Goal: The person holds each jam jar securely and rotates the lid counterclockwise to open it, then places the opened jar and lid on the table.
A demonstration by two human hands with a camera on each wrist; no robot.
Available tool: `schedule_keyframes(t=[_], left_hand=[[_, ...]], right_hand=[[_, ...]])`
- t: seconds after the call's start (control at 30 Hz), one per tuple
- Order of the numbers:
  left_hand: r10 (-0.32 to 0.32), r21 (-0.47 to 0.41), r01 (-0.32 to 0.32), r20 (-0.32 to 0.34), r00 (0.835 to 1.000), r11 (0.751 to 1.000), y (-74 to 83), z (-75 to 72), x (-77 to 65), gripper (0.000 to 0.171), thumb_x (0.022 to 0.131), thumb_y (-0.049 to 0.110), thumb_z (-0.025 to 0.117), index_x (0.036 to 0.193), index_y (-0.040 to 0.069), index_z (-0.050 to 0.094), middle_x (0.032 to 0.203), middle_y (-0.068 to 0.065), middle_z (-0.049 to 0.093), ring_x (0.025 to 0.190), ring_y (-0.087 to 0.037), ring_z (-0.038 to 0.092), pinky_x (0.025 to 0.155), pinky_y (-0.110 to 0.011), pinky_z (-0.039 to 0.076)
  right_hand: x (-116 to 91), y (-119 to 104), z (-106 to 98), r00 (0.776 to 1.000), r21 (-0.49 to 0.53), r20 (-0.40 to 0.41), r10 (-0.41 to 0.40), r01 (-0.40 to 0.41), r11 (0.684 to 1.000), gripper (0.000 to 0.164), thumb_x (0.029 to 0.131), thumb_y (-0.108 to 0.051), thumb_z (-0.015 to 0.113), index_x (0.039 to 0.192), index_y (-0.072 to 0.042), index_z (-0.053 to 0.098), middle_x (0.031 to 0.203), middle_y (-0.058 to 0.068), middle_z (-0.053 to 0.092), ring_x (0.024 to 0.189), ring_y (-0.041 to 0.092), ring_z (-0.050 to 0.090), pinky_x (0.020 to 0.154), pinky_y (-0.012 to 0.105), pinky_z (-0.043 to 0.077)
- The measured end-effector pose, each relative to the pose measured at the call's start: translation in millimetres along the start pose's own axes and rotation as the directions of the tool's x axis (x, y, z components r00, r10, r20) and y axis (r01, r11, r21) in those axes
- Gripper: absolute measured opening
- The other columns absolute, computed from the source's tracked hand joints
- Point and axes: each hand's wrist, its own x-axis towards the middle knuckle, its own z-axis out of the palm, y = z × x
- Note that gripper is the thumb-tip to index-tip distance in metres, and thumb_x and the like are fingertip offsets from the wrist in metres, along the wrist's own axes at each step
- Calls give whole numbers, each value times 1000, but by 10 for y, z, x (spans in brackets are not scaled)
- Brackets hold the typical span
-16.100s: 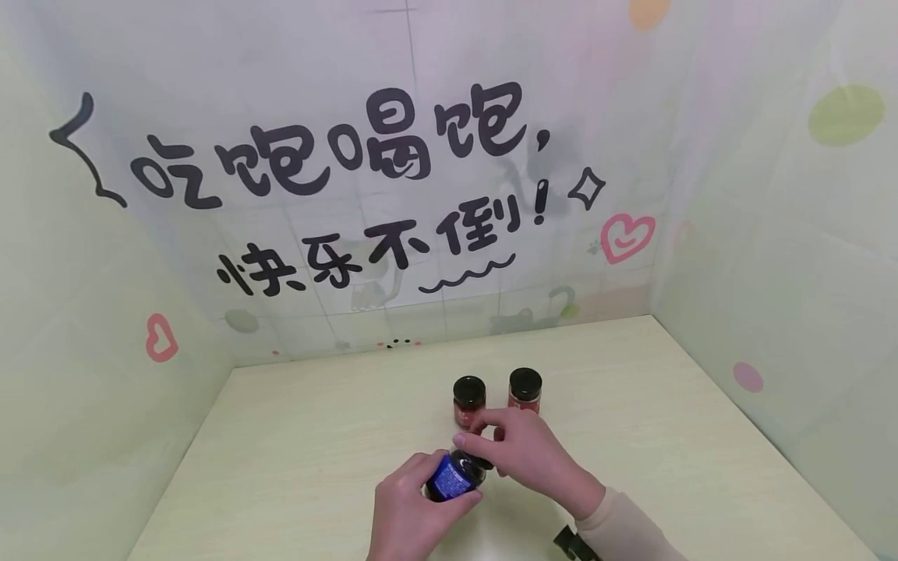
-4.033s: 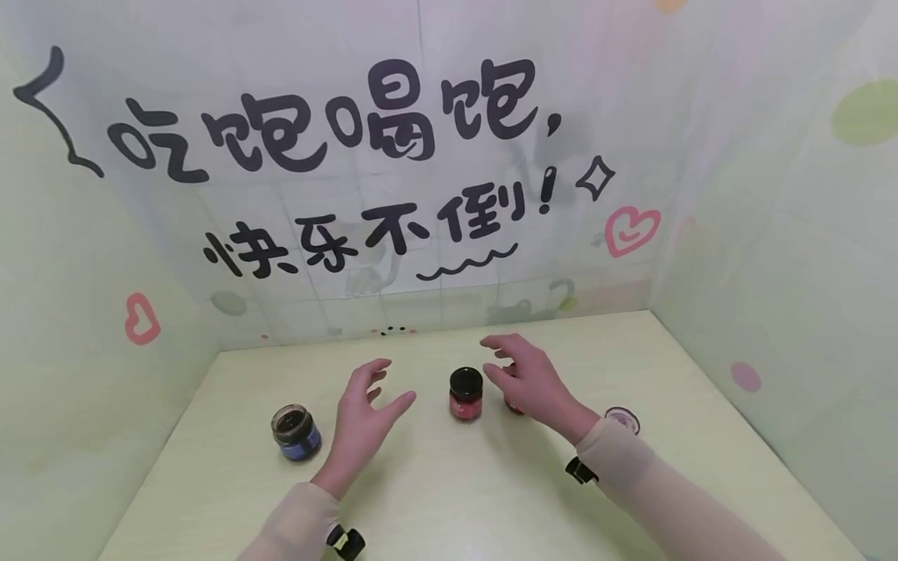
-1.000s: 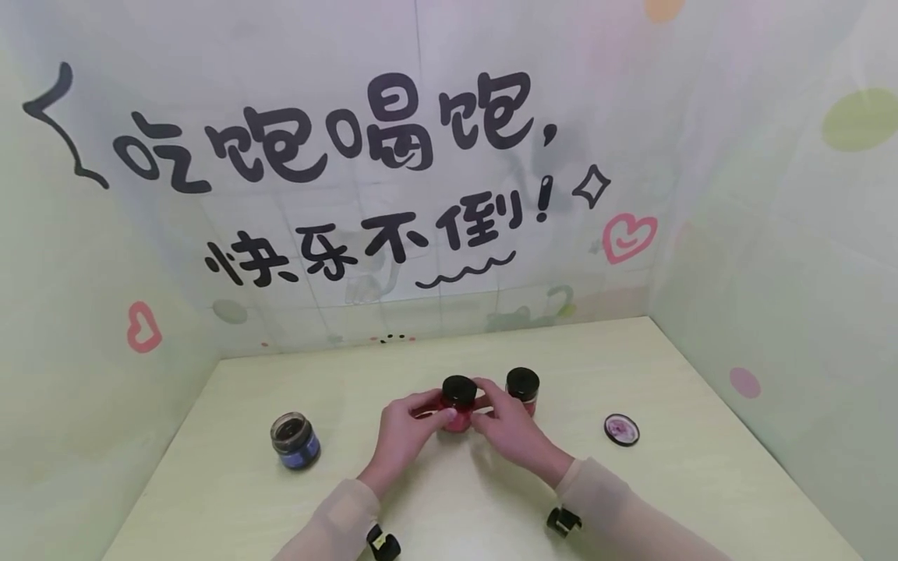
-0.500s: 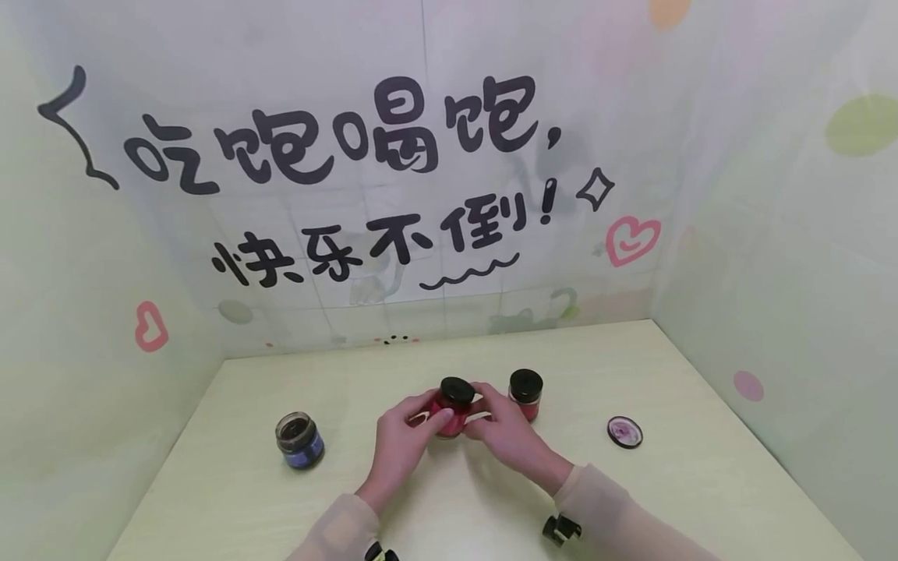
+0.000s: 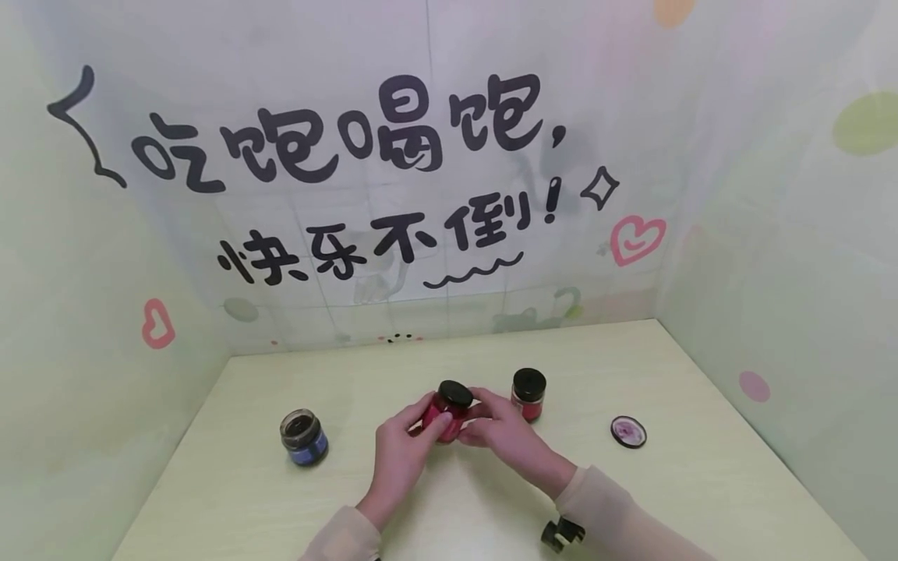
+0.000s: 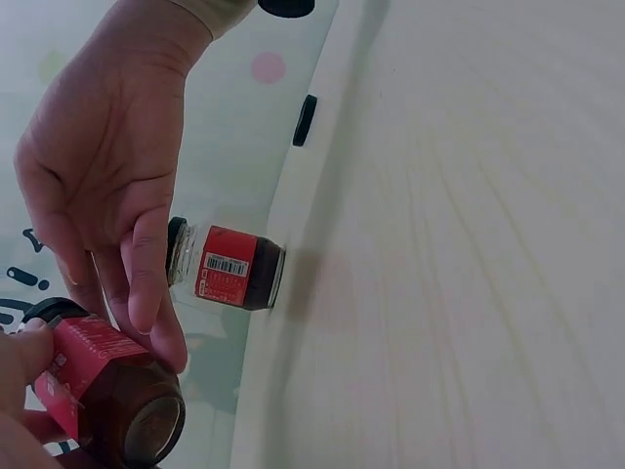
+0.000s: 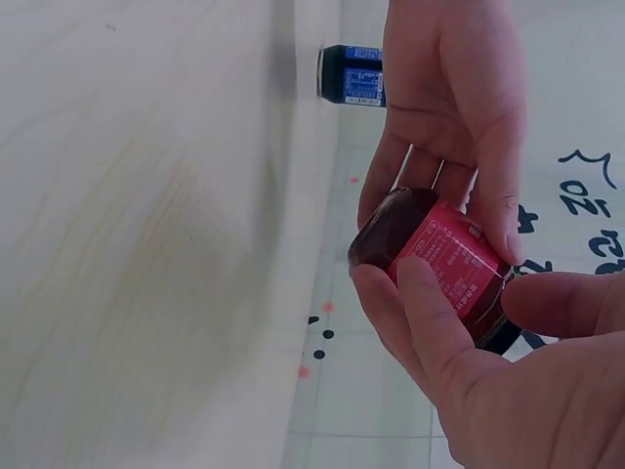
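A jar with a red label and black lid (image 5: 452,411) is held raised off the table, its lid tilted toward the right. My left hand (image 5: 403,452) grips the jar's left side, thumb across the label. On the other side my right hand (image 5: 515,440) has curved fingers against the jar. In the right wrist view its fingertips lie on the red label (image 7: 454,259) and its thumb is at the lid end. The left wrist view shows the jar's glass base (image 6: 154,430) facing down toward the table.
A second red-labelled jar (image 5: 528,397) with a black lid stands just behind the right hand. A blue-labelled jar (image 5: 305,440) stands uncapped at left. A loose lid (image 5: 627,432) lies inner side up at right. Printed cloth walls (image 5: 765,234) enclose the table (image 5: 701,483).
Since four seconds ago both hands have come together on the middle jar. Over the last second it has been lifted slightly and tilted. Earlier the blue-labelled jar was in hand; it now stands uncapped.
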Motion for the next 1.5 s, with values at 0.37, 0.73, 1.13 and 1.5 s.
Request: schedule_keyframes(t=[0.37,0.73,1.13,1.5], left_hand=[[64,69,-65,14,998,996,65,-84,-62,60,83,31,84,136,12,64,128,-3,67,114,-20,64,85,-30,56],[53,76,-55,34,998,996,87,-112,-77,65,77,33,88,136,21,65,126,2,68,113,-19,64,82,-28,57],[91,86,-88,-33,995,992,107,-116,-112,59,74,38,91,127,22,71,117,5,72,97,-13,69,74,-27,58],[236,239,-223,-27,971,945,148,-58,-190,56,73,36,92,121,12,74,104,5,74,89,-11,68,67,-24,57]], right_hand=[[-8,-91,41,998,97,61,-8,2,995,54,93,7,46,147,11,40,107,20,66,98,33,70,90,43,55],[-51,-132,27,997,33,78,-28,25,999,47,99,-2,47,144,11,43,112,21,69,100,35,70,89,41,55],[-34,-247,-46,995,-355,24,-94,96,930,32,105,-36,53,119,-11,69,99,4,72,81,24,70,70,40,59],[63,-211,36,981,-573,-96,-170,85,815,43,97,-63,52,99,-25,73,69,-6,61,62,13,54,55,32,46]])
